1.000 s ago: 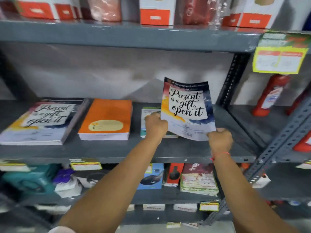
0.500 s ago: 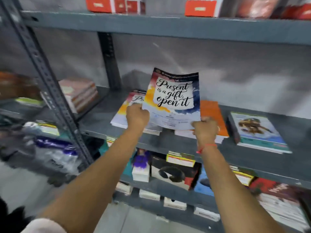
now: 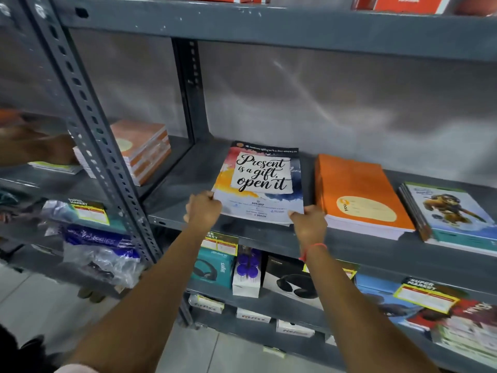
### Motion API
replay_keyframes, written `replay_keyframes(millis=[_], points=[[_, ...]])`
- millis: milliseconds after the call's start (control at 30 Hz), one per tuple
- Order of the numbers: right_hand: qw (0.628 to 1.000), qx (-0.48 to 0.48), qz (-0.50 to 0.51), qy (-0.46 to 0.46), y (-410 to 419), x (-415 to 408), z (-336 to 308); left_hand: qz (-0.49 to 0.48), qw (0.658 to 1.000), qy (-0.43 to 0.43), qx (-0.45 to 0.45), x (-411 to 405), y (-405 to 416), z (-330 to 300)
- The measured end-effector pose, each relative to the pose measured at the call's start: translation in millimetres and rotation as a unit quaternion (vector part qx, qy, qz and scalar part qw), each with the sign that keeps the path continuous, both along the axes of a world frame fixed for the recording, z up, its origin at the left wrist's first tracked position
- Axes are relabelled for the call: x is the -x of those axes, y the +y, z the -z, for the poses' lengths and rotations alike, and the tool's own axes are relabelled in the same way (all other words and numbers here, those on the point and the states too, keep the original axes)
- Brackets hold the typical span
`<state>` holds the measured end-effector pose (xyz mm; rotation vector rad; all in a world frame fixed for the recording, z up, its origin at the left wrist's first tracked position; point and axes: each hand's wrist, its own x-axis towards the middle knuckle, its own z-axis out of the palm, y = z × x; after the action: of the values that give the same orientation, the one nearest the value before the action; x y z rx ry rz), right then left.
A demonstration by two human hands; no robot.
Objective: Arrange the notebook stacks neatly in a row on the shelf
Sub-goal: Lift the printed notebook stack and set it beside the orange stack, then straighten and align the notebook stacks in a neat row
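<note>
You see a painted grey metal shelf, matt and scuffed, with perforated steel uprights. The "Present is a gift" notebook has a glossy paper cover; left, crinkled clear plastic wrap shines.

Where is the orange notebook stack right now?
Head view: the orange notebook stack lies right of centre on the middle shelf, between the "Present is a gift" notebook and the cartoon-cover stack.

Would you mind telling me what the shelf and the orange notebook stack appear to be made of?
Shelf: apparently grey-painted metal, given the perforated uprights and chipped paint. Orange notebook stack: paper, with white page edges under smooth, probably card covers.
</note>
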<state>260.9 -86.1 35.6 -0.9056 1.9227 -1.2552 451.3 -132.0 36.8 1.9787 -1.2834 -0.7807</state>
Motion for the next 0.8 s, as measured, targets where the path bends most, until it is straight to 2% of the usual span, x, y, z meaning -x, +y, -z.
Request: replay_keyframes(millis=[67,100,167,233,367,467,533,667,800], points=[[1.000,0.011,-0.003,0.004,2,0,6,0.011,1.000,-0.022,0.017,-1,5,4],[1.000,0.026,0.005,0.001,3,-1,11,0.025,0.999,-0.001,0.033,-3,7,6],[0.998,0.051,0.024,-0.025,6,-3,18,0.049,0.987,0.135,0.074,-10,6,13],[0.994,0.075,0.030,-0.073,8,-5,24,0.060,0.954,0.283,0.079,-17,4,18],[0.986,0.096,-0.012,-0.139,6,-11,27,0.058,0.924,0.372,0.063,-18,-5,24],[0.993,0.064,-0.091,-0.025,6,-20,34,0.006,0.932,0.361,0.043,-17,-11,32],[0.991,0.057,-0.117,0.024,6,-22,36,0.020,0.935,0.352,0.047,-20,-11,34],[0.991,0.066,-0.114,-0.022,6,-18,36,0.085,0.930,0.353,0.050,-26,-9,33],[0.988,0.093,-0.087,-0.090,9,-17,29,0.074,0.922,0.375,0.066,-21,-1,29]])
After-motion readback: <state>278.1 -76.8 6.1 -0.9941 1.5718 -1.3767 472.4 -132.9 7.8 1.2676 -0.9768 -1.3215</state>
